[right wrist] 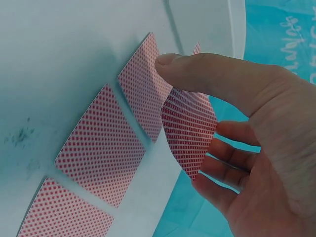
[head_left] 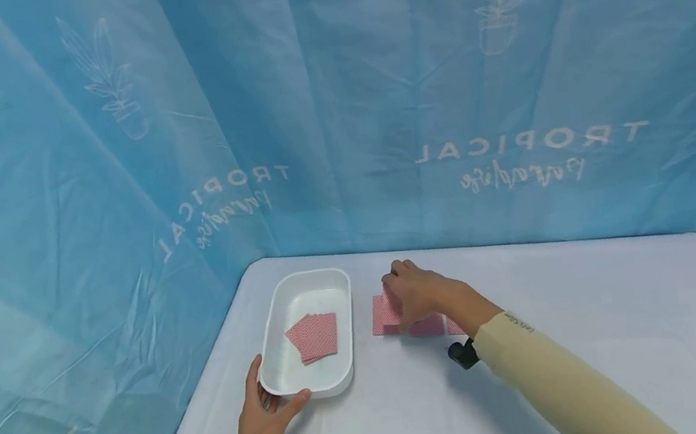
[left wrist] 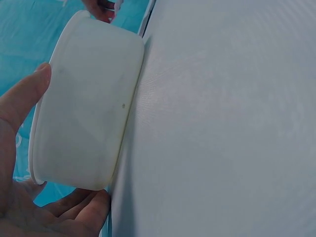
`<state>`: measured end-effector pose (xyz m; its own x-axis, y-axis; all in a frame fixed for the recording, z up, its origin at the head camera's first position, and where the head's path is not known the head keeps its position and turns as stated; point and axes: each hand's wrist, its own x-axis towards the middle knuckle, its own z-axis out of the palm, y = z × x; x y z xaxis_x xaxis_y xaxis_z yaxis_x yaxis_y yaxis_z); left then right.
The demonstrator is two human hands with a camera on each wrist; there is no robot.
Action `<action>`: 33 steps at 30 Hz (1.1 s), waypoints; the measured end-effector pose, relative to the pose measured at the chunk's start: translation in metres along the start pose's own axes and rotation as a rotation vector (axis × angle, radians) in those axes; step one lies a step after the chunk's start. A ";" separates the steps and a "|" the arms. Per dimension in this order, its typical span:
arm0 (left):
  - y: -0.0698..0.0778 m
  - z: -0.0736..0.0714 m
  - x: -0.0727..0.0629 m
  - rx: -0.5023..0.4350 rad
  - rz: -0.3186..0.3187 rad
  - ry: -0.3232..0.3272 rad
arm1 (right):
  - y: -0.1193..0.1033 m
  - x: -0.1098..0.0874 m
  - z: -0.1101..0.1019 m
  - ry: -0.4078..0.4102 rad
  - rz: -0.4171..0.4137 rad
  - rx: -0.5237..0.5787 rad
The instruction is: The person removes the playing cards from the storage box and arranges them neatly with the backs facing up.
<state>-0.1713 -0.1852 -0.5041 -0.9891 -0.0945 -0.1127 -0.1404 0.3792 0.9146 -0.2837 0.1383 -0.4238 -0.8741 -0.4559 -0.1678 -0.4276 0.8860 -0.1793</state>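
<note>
My left hand (head_left: 262, 420) grips the near left corner of a white plastic tub (head_left: 318, 297), its thumb at the rim and its fingers round the side. In the left wrist view the tub's outer wall (left wrist: 91, 103) fills the space between thumb and fingers. Inside the tub lies a small fanned pile of red-patterned playing cards (head_left: 318, 337). To the right of the tub, my right hand (head_left: 420, 292) holds a playing card (right wrist: 190, 133), bent between thumb and fingertips. Below it, several playing cards (right wrist: 101, 148) lie face down in a row on the table.
A white cloth covers the table (head_left: 611, 327). Blue printed curtains (head_left: 329, 98) hang close behind its back edge and along its left side. A black device (head_left: 462, 354) sits under the right wrist, by the beige sleeve (head_left: 551, 374).
</note>
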 end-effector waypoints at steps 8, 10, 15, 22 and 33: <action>0.001 0.001 0.001 -0.001 -0.004 0.010 | 0.013 -0.003 0.004 -0.012 0.013 0.015; 0.001 0.001 0.001 -0.003 -0.002 0.011 | 0.016 -0.003 0.005 -0.009 0.020 0.014; 0.000 0.001 0.001 0.003 -0.008 0.005 | 0.021 -0.009 0.007 -0.005 0.015 0.039; 0.000 0.001 -0.001 0.013 -0.008 0.001 | 0.033 -0.016 0.013 -0.009 0.022 0.039; -0.002 0.001 0.001 0.041 0.001 0.011 | 0.047 -0.027 0.015 -0.045 0.060 0.066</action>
<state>-0.1719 -0.1855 -0.5064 -0.9888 -0.1041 -0.1071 -0.1412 0.4167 0.8980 -0.2765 0.1914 -0.4426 -0.8858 -0.4068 -0.2234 -0.3573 0.9050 -0.2309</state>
